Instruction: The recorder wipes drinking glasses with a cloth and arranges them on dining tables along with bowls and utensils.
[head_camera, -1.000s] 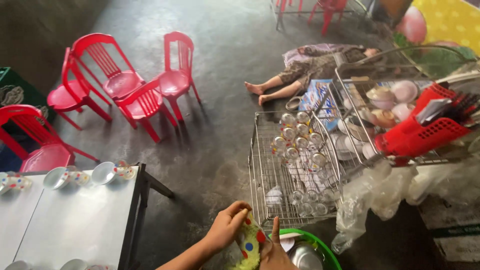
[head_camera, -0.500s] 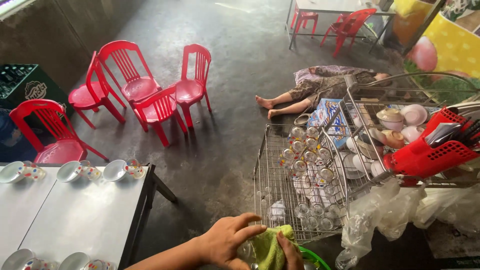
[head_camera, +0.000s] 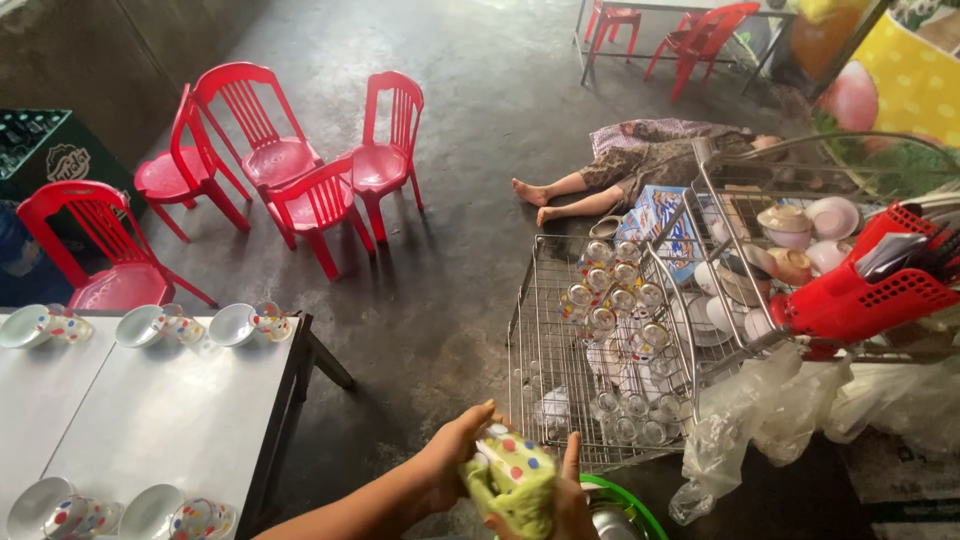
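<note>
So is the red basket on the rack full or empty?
Not empty: the red basket on the wire rack holds dark utensils and something pale; cannot tell how full.

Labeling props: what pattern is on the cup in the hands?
White cup with red, blue and yellow dots, wrapped in a green cloth; head view.

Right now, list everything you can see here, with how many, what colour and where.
chairs: five grouped at left, more at the top, red, on the floor
crate: one, green, far left
table: one, white top, lower left
small bowls with spotted cups: several pairs, white with coloured dots, along the table edges
wire rack: one, metal, centre right, holding clear glasses
upper rack: one, metal, right, holding pale bowls
basket: one, red, right
plastic sheet: clear, lower right
basin: one, green rim, bottom centre
person: one, lying on the floor
spotted cup: one, in a yellow-green cloth
left hand: grips the cup
right hand: holds the cloth
</note>
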